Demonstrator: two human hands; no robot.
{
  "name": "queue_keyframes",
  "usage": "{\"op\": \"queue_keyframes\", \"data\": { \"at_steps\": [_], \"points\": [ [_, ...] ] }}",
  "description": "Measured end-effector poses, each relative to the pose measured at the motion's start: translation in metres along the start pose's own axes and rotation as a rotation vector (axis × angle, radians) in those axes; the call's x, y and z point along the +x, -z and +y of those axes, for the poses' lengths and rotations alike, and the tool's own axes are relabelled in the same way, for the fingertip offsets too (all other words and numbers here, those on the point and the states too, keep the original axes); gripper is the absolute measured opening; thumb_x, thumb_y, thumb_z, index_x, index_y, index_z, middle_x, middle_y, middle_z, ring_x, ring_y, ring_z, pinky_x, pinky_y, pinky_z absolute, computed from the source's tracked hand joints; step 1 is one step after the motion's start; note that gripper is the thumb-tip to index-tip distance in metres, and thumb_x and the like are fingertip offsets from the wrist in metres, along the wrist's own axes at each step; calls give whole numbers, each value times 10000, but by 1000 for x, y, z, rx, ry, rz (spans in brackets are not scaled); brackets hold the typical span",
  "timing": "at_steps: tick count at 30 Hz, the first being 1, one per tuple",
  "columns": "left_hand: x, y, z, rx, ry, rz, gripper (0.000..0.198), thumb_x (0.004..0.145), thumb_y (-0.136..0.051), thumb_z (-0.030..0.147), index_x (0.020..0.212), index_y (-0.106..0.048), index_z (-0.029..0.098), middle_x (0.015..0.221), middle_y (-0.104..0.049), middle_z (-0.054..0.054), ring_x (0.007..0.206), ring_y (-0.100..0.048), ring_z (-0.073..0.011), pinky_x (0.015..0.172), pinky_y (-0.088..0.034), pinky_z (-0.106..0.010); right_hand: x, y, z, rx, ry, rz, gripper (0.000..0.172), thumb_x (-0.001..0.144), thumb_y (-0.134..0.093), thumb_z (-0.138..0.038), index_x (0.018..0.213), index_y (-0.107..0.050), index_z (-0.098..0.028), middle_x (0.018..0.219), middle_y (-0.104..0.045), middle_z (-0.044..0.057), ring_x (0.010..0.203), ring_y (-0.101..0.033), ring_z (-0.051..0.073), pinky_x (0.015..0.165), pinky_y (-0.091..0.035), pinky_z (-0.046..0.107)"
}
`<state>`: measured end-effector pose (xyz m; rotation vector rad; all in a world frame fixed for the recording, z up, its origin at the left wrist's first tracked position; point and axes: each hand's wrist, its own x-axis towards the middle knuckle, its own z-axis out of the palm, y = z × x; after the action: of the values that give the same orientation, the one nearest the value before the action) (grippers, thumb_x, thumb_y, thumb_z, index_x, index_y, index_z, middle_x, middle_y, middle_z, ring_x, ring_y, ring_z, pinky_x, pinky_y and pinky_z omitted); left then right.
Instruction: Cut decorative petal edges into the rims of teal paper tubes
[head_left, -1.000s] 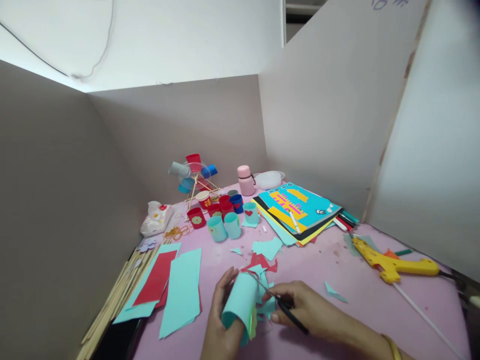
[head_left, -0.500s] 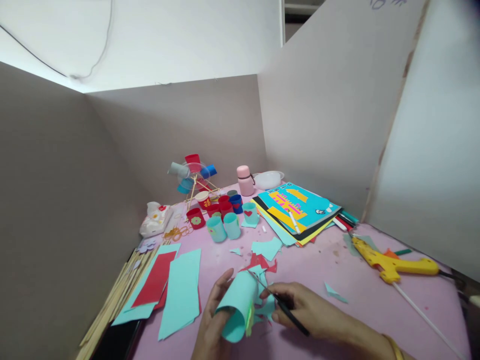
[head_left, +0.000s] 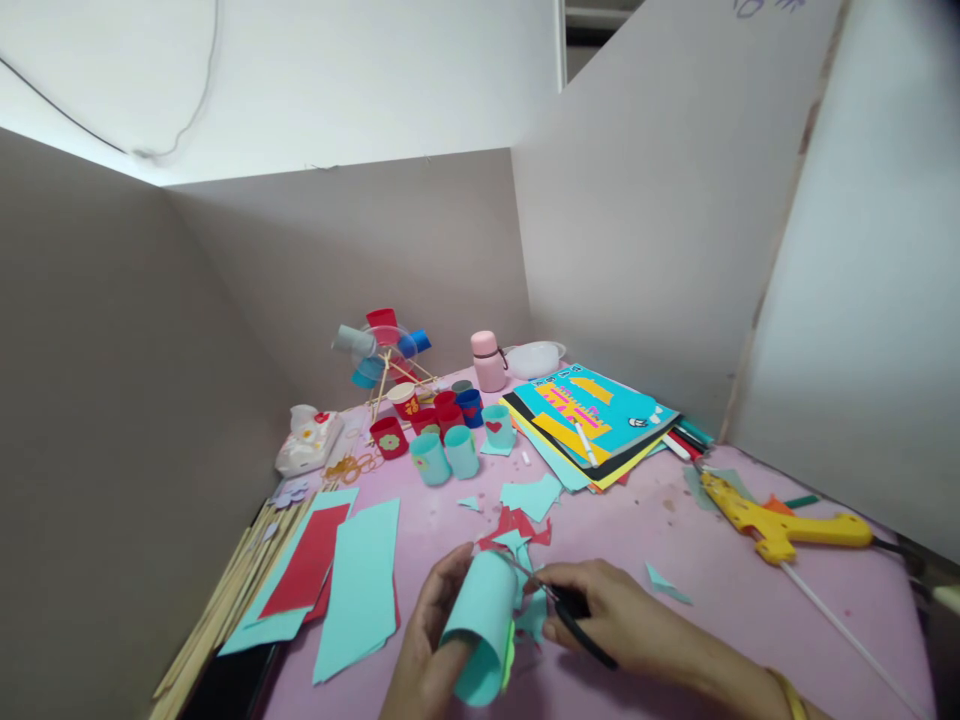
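A light teal paper tube (head_left: 484, 615) lies tilted in my left hand (head_left: 433, 635), with the thumb inside its near opening and the fingers along its far left side. My right hand (head_left: 600, 610) is closed on black-handled scissors (head_left: 574, 620), whose blades reach to the far rim of the tube. A bit of yellow-green paper (head_left: 509, 655) shows at the tube's right side. Teal scraps (head_left: 534, 610) and red scraps (head_left: 517, 525) lie just beyond and beside the tube.
Teal strips (head_left: 360, 590) and wooden sticks (head_left: 217, 610) lie left. Small paper cups (head_left: 430, 458), a pink bottle (head_left: 489, 362) and a paper wheel (head_left: 384, 350) stand at the back. Right are a book (head_left: 596, 415) and a yellow glue gun (head_left: 780, 525).
The paper tube has turned a little and shifted slightly right and nearer in my left hand. The scissors remain at its far rim, in my right hand.
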<state>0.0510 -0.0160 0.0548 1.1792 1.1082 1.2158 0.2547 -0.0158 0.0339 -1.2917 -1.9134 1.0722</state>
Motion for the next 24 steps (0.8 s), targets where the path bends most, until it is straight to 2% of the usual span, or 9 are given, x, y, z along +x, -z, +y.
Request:
{"op": "queue_keyframes", "data": {
  "at_steps": [2,7,9,15,17,19,21,24],
  "points": [
    [2,2,-2,1,23,-34,504,579,-685,291,1079,-649,239,1166,-681,-73,1165,-550,-320,899,-480,-355,0,1,-1,-15,-11,0,200,701,-582,-209,868,-691,-224,617,-481,-66,583,-411,111,547,-323,184],
    [1,-2,0,-35,-2,11,474,603,-658,270,1075,-646,234,1147,-688,-84,1126,-578,-319,869,-494,-366,-1,1,-4,-42,-1,8,216,695,-581,-211,877,-695,-230,631,-507,-60,589,-420,116,557,-331,185],
    [0,-4,2,-34,-13,-5,459,599,-646,251,1057,-650,230,1111,-703,-80,1094,-599,-310,856,-499,-361,-1,0,-3,-35,-1,28,229,689,-593,-210,894,-692,-231,663,-539,-51,610,-436,124,584,-348,192],
    [0,-1,0,9,-10,4,499,605,-624,250,1103,-628,226,1122,-692,-64,1108,-588,-283,848,-494,-311,1,-1,3,152,-24,-28,209,746,-583,-251,937,-653,-205,663,-511,-51,582,-403,117,543,-342,193],
    [0,2,-3,6,-23,21,503,614,-636,264,1116,-625,233,1142,-683,-59,1128,-575,-278,842,-494,-294,1,-1,4,25,-34,27,233,738,-601,-262,959,-655,-212,699,-556,-33,621,-451,137,577,-354,213],
    [1,4,-5,1,-34,49,513,616,-659,297,1123,-627,232,1148,-680,-65,1138,-569,-282,833,-499,-291,1,0,4,-150,-66,156,281,738,-605,-270,1009,-652,-214,807,-620,10,711,-511,177,649,-372,250],
    [3,5,-7,-11,-38,67,524,608,-680,333,1120,-632,232,1131,-686,-72,1122,-579,-292,822,-508,-300,1,2,2,-216,-85,209,296,763,-587,-300,1040,-640,-208,855,-638,36,748,-533,195,677,-377,267],
    [3,4,-6,-20,-44,60,520,603,-688,334,1111,-635,236,1106,-693,-73,1099,-590,-300,813,-511,-310,0,5,-2,-140,-67,76,209,765,-590,-332,924,-646,-209,693,-576,-24,628,-481,150,579,-351,221]
  ]
}}
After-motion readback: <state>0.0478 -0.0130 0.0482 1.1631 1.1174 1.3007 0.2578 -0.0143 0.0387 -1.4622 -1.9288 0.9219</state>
